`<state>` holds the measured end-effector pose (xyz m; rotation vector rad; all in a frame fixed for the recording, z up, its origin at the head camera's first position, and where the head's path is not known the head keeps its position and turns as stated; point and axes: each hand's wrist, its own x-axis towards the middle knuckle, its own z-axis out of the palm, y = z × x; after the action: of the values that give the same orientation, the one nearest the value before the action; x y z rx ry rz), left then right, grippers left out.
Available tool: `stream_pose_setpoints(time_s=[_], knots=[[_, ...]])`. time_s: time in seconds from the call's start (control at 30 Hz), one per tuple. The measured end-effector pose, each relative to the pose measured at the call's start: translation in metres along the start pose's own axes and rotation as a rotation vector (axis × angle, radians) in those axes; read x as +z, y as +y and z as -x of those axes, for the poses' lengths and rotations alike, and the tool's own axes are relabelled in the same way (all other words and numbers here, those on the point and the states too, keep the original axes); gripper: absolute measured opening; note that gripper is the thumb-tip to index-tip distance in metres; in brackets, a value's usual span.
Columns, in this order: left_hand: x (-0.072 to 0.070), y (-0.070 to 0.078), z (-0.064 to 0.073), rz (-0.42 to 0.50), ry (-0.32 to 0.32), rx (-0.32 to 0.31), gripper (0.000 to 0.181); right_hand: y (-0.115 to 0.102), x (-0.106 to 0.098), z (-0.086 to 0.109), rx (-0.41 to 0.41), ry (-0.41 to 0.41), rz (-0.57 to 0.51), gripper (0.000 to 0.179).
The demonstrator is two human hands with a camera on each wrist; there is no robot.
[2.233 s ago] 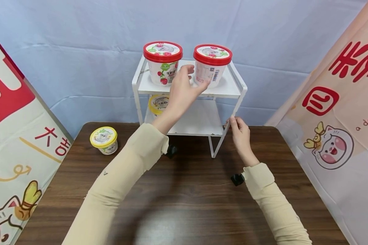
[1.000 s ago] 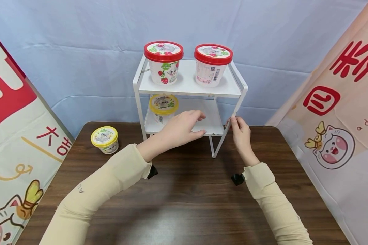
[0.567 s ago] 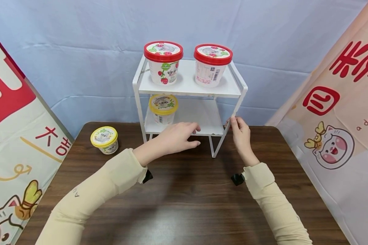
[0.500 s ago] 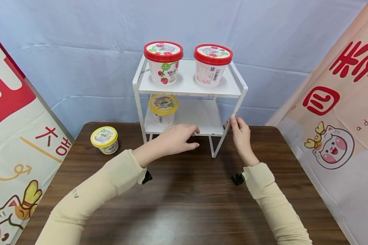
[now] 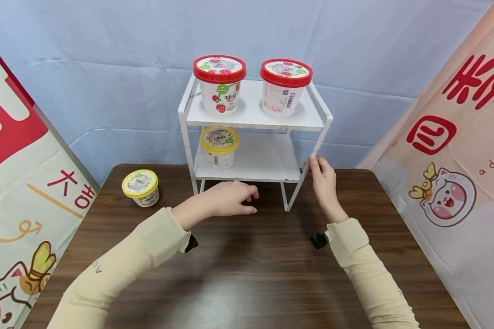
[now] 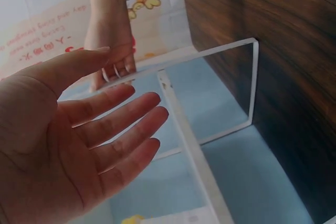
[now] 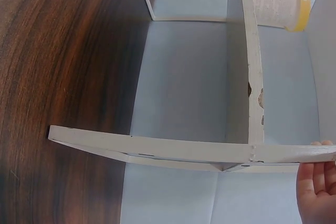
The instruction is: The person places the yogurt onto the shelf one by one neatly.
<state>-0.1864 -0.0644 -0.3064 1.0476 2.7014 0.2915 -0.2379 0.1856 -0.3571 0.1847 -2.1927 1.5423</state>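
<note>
A white two-tier rack (image 5: 263, 119) stands at the back of the table. My right hand (image 5: 323, 185) grips its front right post, thumb toward me; in the right wrist view, fingers (image 7: 317, 179) curl at that post (image 7: 173, 148). My left hand (image 5: 226, 198) hovers before the lower shelf with fingers loosely bent, holding nothing; the left wrist view has its palm (image 6: 42, 166) bare. Two red-lidded paper tubs, a left one (image 5: 219, 87) and a right one (image 5: 285, 87), sit on the upper shelf. On the lower shelf's left side is a smaller yellow-lidded tub (image 5: 220, 146).
Another yellow-lidded tub (image 5: 140, 187) stands on the dark wooden table (image 5: 271, 274), left of the rack. Pale blue cloth (image 5: 119, 91) hangs behind. Printed banners flank the table, a left banner (image 5: 29, 178) and a right banner (image 5: 448, 137).
My left hand has come away from the right red-lidded tub, down past the lower shelf and back toward me. My right hand keeps its grip on the rack post.
</note>
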Motion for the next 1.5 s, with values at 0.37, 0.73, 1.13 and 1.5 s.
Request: stream_pose_setpoints(time_s=[0.37,0.73,1.13,1.5], knots=[[0.014,-0.012,0.009,0.018,0.0,-0.008,0.033,-0.005,0.0,0.001,-0.005,-0.004,-0.02,0.037],[0.032,-0.026,0.016,0.017,0.032,-0.023,0.03,-0.031,0.0,0.009,-0.014,-0.014,-0.006,0.033],[0.052,-0.047,0.027,0.102,0.066,-0.046,0.029,-0.031,0.0,0.008,-0.029,0.001,-0.028,0.032],[0.067,-0.065,0.042,0.188,0.076,-0.089,0.027,-0.031,-0.001,0.009,-0.028,-0.015,-0.017,0.032]])
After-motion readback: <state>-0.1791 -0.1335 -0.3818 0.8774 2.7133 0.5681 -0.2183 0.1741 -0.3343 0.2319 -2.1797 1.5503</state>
